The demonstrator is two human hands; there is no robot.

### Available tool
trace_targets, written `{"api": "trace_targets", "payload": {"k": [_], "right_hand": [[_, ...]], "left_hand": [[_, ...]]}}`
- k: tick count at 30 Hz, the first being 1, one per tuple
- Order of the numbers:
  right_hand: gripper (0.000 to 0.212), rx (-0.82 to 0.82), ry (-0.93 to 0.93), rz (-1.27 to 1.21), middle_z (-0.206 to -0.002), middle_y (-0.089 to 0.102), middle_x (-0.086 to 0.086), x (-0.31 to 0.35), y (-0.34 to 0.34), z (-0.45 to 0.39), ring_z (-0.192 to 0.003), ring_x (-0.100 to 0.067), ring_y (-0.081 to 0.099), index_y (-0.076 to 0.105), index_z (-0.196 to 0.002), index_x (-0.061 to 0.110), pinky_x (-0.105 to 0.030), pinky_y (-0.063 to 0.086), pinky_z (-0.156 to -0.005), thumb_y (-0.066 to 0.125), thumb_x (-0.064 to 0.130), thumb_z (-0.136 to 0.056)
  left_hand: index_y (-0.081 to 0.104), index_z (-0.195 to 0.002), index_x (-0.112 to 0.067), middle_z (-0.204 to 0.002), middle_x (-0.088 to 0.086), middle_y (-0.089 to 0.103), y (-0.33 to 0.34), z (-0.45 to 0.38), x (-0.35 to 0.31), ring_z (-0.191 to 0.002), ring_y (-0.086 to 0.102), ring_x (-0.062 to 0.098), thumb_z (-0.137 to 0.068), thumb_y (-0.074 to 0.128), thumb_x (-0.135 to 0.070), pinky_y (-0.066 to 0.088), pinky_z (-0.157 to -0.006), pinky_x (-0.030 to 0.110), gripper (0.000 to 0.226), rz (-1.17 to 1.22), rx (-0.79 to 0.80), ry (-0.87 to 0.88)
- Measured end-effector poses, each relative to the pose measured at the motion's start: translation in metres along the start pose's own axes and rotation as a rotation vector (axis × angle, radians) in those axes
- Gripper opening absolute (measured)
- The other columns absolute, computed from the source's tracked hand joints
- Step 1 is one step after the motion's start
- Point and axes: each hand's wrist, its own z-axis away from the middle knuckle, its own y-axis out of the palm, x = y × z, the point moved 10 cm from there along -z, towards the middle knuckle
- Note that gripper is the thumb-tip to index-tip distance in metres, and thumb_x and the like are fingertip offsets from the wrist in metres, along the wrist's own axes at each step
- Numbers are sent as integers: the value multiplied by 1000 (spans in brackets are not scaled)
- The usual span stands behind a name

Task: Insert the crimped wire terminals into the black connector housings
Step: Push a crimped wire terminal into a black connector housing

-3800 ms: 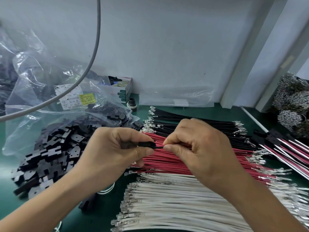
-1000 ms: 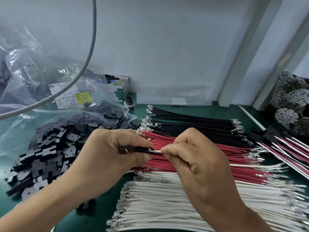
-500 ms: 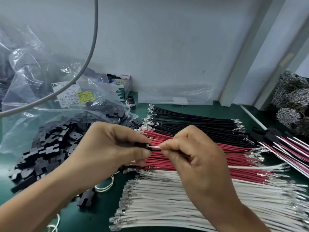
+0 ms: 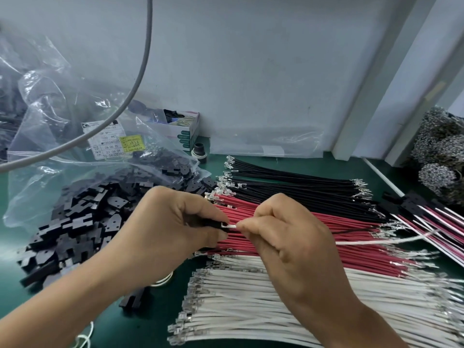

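- While the left hand (image 4: 173,229) is curling its thumb and fingers round a small black plastic connector housing (image 4: 213,223), the right hand (image 4: 288,237) is pinching the end of a thin white insulated wire (image 4: 376,240) between thumb and forefinger, right at the housing's open face.
- Only a short dark edge of the housing is showing past the left fingertips; a bright metal terminal (image 4: 226,225) is sitting at its mouth, and how far in it is cannot be told.
- The white wire is trailing rightward from under the right hand, and a thin black wire (image 4: 356,230) is running just above it, both lying across the red bundle.
- Both hands are hovering above the row of red crimped wires (image 4: 351,222), with the row of black crimped wires (image 4: 301,182) lying behind it and the row of white crimped wires (image 4: 238,312) lying nearer the person; the three rows are touching edge to edge on the green work mat (image 4: 160,320).
- A loose heap of flat black housings (image 4: 82,222) is spilling from a clear plastic bag (image 4: 50,116) on the left, close beside the left wrist.
- Finished red-and-white wire assemblies (image 4: 439,232) are lying at the right edge, near the wires' far ends.
- A small cardboard box (image 4: 188,131) is standing against the pale back wall (image 4: 251,71), and a grey cable (image 4: 140,59) is hanging across the upper left.
- Bare green mat is showing in a strip in front of the wall and between the heap and the white row.
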Motion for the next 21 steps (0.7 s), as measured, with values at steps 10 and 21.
{"api": "trace_targets", "payload": {"k": [10, 21], "right_hand": [[12, 18, 120, -125, -84, 57, 15, -18, -5, -1, -77, -7, 58, 76, -89, 21, -16, 45, -66, 69, 31, -93], [13, -67, -74, 64, -84, 59, 6, 6, -7, -3, -76, -13, 55, 73, -88, 14, -31, 48, -63, 67, 23, -95]], "left_hand": [[84, -87, -25, -76, 6, 79, -5, -4, -2, -69, 78, 25, -61, 87, -24, 64, -69, 31, 26, 220, 26, -28], [84, -86, -17, -75, 8, 79, 2, -1, -4, -65, 77, 25, -62, 86, -14, 62, -63, 24, 24, 328, 10, 55]]}}
